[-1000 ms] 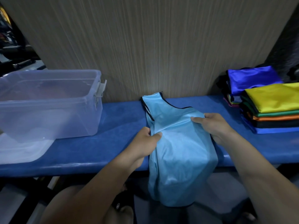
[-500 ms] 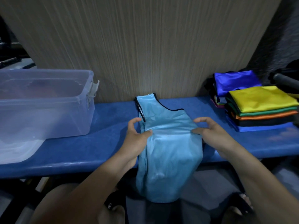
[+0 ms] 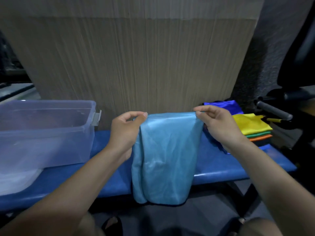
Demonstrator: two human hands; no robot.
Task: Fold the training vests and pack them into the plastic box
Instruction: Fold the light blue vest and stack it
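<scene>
At the left of the frame the clear box (image 3: 46, 132) sits on the blue bench (image 3: 218, 160), open side up. Right of it, the left hand (image 3: 125, 132) is raised at centre, forearm rising from the lower left, thumb and forefinger pinching the vest's (image 3: 167, 155) top left corner. The light blue vest hangs in the centre, folded edge level on top, long axis vertical, its bottom hem down past the bench's front edge. The right hand (image 3: 216, 126) mirrors this, pinching the top right corner, other fingers curled. At the right, the stack (image 3: 252, 126) of folded vests lies on the bench.
</scene>
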